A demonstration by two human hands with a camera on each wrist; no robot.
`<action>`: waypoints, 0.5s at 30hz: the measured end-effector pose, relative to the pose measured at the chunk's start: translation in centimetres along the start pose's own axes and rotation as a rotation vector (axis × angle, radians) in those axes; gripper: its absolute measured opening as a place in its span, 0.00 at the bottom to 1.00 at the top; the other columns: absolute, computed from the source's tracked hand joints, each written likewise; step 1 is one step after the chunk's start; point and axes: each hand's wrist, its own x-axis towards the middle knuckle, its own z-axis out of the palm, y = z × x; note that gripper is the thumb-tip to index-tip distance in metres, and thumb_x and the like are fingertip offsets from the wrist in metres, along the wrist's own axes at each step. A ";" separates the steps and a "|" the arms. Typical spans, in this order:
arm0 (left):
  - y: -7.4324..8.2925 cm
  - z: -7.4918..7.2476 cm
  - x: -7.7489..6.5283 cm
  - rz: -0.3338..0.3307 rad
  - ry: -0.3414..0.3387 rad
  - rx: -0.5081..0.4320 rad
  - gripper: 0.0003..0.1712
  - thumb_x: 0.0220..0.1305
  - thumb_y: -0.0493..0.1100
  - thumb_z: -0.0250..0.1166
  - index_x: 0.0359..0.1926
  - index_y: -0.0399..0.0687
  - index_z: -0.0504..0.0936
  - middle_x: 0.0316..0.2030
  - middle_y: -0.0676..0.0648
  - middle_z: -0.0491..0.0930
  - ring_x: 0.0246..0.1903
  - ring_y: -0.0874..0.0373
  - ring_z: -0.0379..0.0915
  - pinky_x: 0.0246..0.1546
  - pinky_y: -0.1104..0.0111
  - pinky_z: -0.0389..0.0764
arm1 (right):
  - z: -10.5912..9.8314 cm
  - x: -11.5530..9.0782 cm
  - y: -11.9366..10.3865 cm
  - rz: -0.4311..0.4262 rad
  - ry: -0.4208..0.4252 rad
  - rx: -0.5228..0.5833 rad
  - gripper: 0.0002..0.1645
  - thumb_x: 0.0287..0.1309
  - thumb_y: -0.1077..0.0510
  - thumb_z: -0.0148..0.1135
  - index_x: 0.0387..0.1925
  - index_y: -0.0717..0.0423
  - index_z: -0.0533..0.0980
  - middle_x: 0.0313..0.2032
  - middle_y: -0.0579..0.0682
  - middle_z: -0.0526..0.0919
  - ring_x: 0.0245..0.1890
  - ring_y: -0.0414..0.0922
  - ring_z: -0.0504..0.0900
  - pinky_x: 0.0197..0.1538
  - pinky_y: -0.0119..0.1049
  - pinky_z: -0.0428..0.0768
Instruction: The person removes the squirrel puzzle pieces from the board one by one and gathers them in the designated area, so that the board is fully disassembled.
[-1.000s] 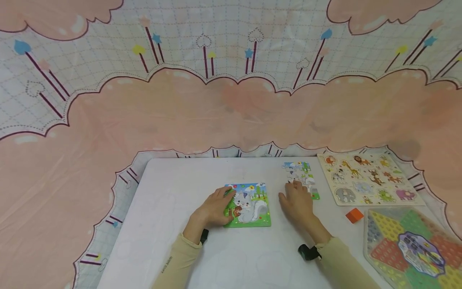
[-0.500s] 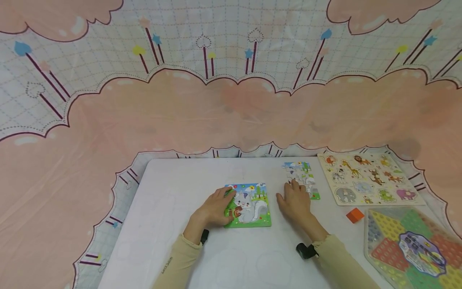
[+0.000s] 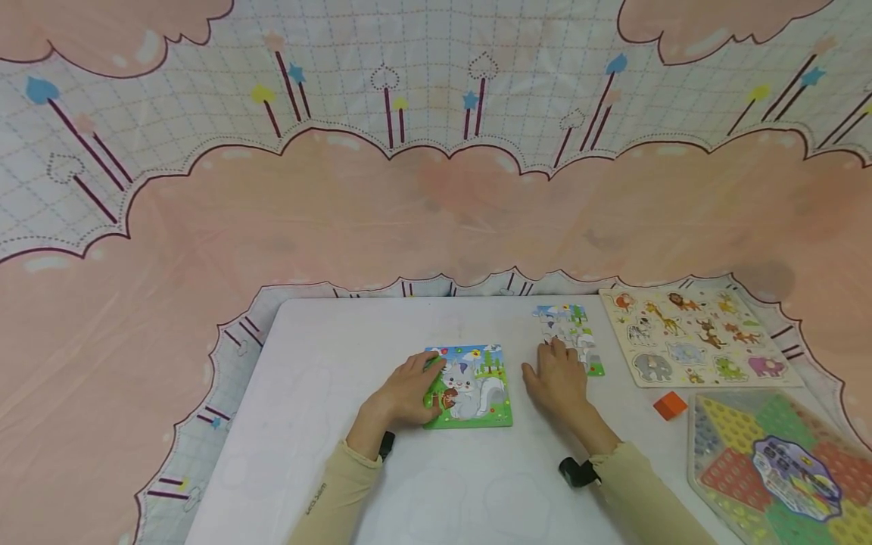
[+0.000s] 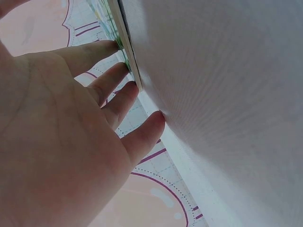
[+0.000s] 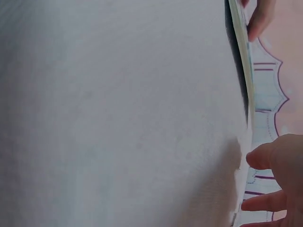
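A square jigsaw puzzle [image 3: 471, 393] with a grey squirrel picture lies flat on the white table. My left hand [image 3: 405, 390] rests on its left side, fingers spread and fairly straight. In the left wrist view, the fingertips of my left hand [image 4: 71, 118] touch the puzzle's edge and the table. Farther back to the right lies a second squirrel puzzle [image 3: 572, 325], its left side jagged. My right hand [image 3: 562, 378] lies over its near left part with fingertips down and thumb apart, covering some of it. In the right wrist view, the thumb of my right hand [image 5: 289, 161] extends near the tabletop.
At the back right lies a wooden animal puzzle board [image 3: 702, 337]. A small orange-red block [image 3: 671, 406] sits in front of it. A clear-lidded box [image 3: 783, 462] with coloured sections stands at the right edge. A patterned cloth [image 3: 436, 212] hangs behind the table [image 3: 341, 356].
My right hand has shifted slightly left over the second puzzle, then stayed there. My left hand and the near squirrel puzzle have stayed in place.
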 end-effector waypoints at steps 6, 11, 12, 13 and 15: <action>-0.1 0.0 0.0 0.006 0.000 -0.006 0.48 0.55 0.49 0.67 0.74 0.38 0.60 0.73 0.38 0.54 0.73 0.42 0.47 0.69 0.48 0.57 | -0.4 -0.1 -0.5 -0.046 0.020 0.124 0.27 0.59 0.52 0.65 0.52 0.69 0.78 0.52 0.67 0.76 0.51 0.64 0.75 0.49 0.57 0.76; 0.0 0.1 -0.1 0.009 0.007 -0.003 0.47 0.55 0.49 0.67 0.73 0.38 0.60 0.72 0.38 0.55 0.72 0.42 0.48 0.69 0.48 0.58 | -1.1 -0.4 -1.7 -0.117 -0.057 0.294 0.24 0.58 0.55 0.67 0.53 0.65 0.78 0.47 0.61 0.77 0.49 0.56 0.77 0.49 0.52 0.78; 0.0 0.0 -0.1 0.011 0.012 -0.005 0.47 0.54 0.48 0.67 0.73 0.37 0.61 0.72 0.37 0.55 0.72 0.42 0.49 0.68 0.48 0.58 | -1.1 -0.4 -2.0 -0.131 -0.074 0.314 0.24 0.57 0.56 0.67 0.53 0.64 0.79 0.47 0.59 0.77 0.47 0.55 0.78 0.48 0.51 0.79; 0.0 0.0 -0.1 0.011 0.013 -0.005 0.47 0.54 0.48 0.67 0.73 0.37 0.61 0.72 0.37 0.55 0.72 0.42 0.49 0.68 0.47 0.59 | -1.1 -0.4 -2.3 -0.145 -0.089 0.331 0.23 0.57 0.57 0.67 0.52 0.64 0.79 0.46 0.58 0.77 0.46 0.53 0.78 0.47 0.50 0.79; 0.1 0.0 -0.2 0.010 0.015 -0.006 0.47 0.55 0.48 0.67 0.73 0.37 0.61 0.72 0.37 0.55 0.72 0.42 0.49 0.68 0.48 0.59 | -1.1 -0.5 -2.8 -0.168 -0.120 0.350 0.22 0.56 0.57 0.68 0.52 0.62 0.79 0.44 0.56 0.77 0.44 0.51 0.78 0.45 0.48 0.78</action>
